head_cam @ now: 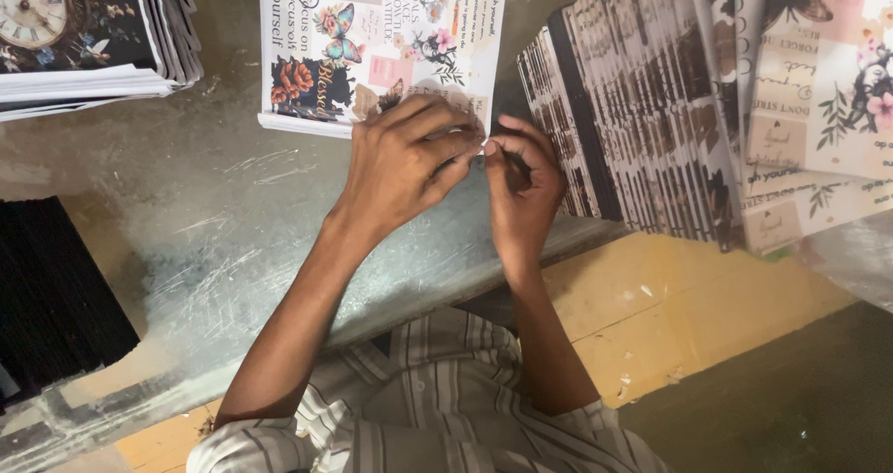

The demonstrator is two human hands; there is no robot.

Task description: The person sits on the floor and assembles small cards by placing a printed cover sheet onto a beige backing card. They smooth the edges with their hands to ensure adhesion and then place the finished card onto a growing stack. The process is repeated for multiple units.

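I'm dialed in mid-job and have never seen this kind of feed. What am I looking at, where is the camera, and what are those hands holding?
There is no machine here: a person works with two bare hands. The single picture comes from a camera worn on the person's head, looking down, so the striped shirt at the bottom is their own.

The left hand and right hand meet at the near corner of a notebook with a floral collage cover, lying on a scratched grey worktable. The fingertips pinch together at that corner; whatever sits in the grip is too small to tell.

Around them: a stack of clock-cover notebooks at upper left, a fanned row of similar notebooks to the right, and a dark stack at the left edge.
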